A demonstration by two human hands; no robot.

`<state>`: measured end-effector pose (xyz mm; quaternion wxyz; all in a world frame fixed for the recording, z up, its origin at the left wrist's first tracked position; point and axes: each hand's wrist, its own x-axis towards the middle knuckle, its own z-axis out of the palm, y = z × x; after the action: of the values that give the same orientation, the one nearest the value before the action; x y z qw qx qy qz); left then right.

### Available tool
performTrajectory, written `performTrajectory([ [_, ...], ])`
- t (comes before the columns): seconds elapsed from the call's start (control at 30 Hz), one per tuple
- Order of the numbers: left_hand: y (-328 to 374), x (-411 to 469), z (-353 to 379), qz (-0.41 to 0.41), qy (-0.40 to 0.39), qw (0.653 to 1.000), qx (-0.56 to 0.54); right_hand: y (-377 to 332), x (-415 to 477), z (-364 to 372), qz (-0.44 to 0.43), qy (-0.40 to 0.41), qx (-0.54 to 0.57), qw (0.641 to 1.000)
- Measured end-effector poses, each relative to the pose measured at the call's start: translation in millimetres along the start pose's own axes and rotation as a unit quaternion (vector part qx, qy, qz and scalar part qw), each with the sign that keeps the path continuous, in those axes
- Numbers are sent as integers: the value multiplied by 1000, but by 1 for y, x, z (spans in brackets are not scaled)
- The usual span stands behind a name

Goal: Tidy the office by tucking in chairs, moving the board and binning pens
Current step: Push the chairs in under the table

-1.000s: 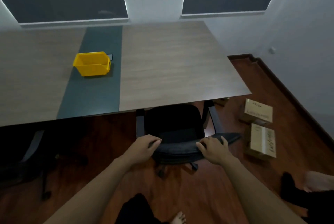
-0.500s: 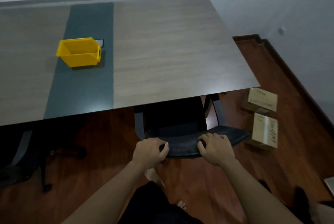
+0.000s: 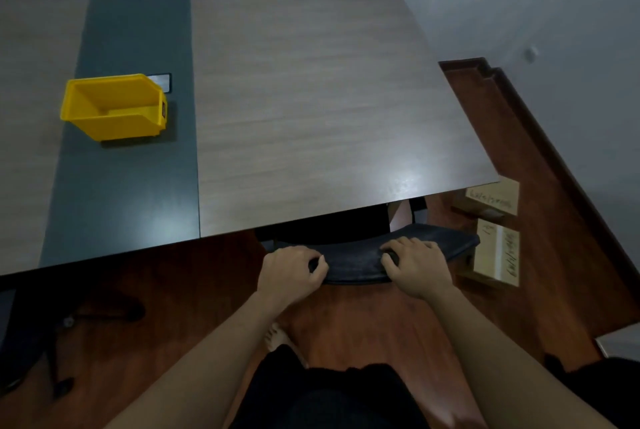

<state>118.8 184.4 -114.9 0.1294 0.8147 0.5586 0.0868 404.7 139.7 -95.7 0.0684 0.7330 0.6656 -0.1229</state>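
My left hand and right hand have their fingers clenched over the chair's dark, curved top edge; beyond them its seat sits hidden under the desk.

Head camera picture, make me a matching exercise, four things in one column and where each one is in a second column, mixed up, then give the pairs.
Things:
1. yellow bin
2. cardboard boxes
3. chair backrest
4. phone

Places:
A. gripped by the left hand and right hand at the table edge
B. on the wooden floor to the right of the table
C. on the table's dark strip, left of centre
D. lying flat just behind the bin

Pairs: 1-C, 2-B, 3-A, 4-D
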Motion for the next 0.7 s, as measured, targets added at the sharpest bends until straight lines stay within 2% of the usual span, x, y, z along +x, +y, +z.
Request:
performTrajectory([
  [0.3, 19, 36, 6, -34, 6, 999, -15, 26, 45, -19, -20, -16, -7, 1000],
  [0.57, 22, 34, 8, -59, 23, 998, 6, 31, 45, -16, -40, 7, 1, 999],
  [0.7, 25, 34, 1, -81, -20, 996, 13, 30, 43, -23, -51, -4, 16, 999],
])
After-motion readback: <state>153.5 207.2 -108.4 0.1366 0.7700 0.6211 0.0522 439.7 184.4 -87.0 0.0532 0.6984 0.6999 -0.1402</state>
